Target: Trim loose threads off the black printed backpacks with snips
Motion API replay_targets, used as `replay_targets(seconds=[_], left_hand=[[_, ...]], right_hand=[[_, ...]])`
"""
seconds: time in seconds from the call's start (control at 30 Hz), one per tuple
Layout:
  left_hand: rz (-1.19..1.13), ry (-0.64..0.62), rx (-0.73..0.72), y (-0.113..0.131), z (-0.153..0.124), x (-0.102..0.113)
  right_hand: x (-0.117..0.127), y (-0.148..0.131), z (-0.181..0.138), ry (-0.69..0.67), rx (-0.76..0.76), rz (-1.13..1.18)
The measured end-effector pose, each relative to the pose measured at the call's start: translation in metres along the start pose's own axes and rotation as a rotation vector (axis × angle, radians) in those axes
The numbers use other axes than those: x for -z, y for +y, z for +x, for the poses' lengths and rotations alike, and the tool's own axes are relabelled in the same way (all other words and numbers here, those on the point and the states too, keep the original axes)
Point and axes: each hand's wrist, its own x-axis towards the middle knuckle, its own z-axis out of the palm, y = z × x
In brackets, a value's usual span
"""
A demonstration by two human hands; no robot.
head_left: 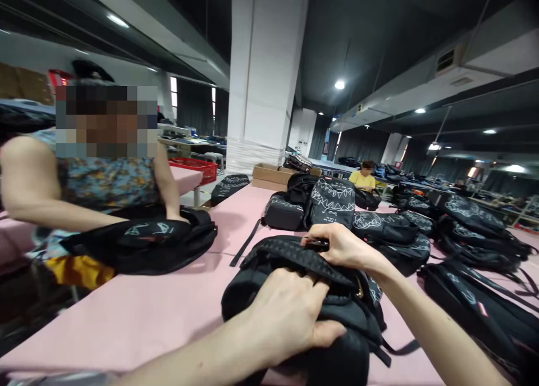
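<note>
A black backpack lies on the pink table in front of me, its top edge and woven strap toward the far side. My left hand grips the backpack at its opening; the fingers curl into the fabric and their tips are hidden, while the thumb rests outside. Just beyond, at the far edge of the bag, my right hand is closed around a small shiny dark-brown object. Its kind is not clear, as the fingers cover most of it.
Black backpacks with white line drawings stand and lie behind and to the right, their straps trailing on the pink table. At left a co-worker's arms reach into another black backpack. A cardboard box sits before a white pillar.
</note>
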Motion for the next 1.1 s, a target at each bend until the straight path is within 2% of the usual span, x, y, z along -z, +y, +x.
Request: replay_targets(seconds=[0.13,0.2,0.27,0.33,0.5,0.57,0.67,0.77,0.87,0.93,1.03,1.1], left_hand=[[0.021,0.208,-0.055,0.0,-0.005,-0.012],[0.037,0.303,-0.076,-0.001,-0.007,-0.017],[0.04,0.336,-0.064,-0.001,-0.008,-0.019],[0.027,0.274,-0.029,-0.001,-0.008,-0.016],[-0.041,-0.026,-0.001,-0.004,-0.003,0.007],[-0.055,-0.147,-0.039,-0.009,0.003,0.02],[-0.108,-0.407,-0.151,-0.019,0.018,0.036],[-0.213,-0.597,-0.213,-0.027,0.035,0.044],[-0.305,-0.663,-0.182,-0.027,0.043,0.041],[-0.343,-0.658,-0.123,-0.025,0.043,0.037],[-0.388,-0.535,-0.032,-0.022,0.035,0.032],[-0.395,-0.464,0.001,-0.02,0.03,0.03]], right_hand=[[-0.012,0.008,0.014,0.196,-0.115,-0.157],[-0.015,0.017,0.025,0.245,-0.195,-0.181],[-0.016,0.026,0.035,0.255,-0.232,-0.18],[-0.017,0.033,0.042,0.249,-0.237,-0.166],[-0.017,0.038,0.042,0.216,-0.261,-0.093],[-0.016,0.038,0.04,0.208,-0.267,-0.061],[-0.016,0.039,0.039,0.193,-0.247,-0.04],[-0.017,0.038,0.038,0.175,-0.222,-0.027],[-0.016,0.033,0.033,0.19,-0.226,-0.036],[-0.01,0.028,0.024,0.198,-0.208,-0.052],[0.005,0.022,-0.001,0.108,-0.134,-0.053],[0.013,0.021,-0.018,0.03,-0.14,-0.03]])
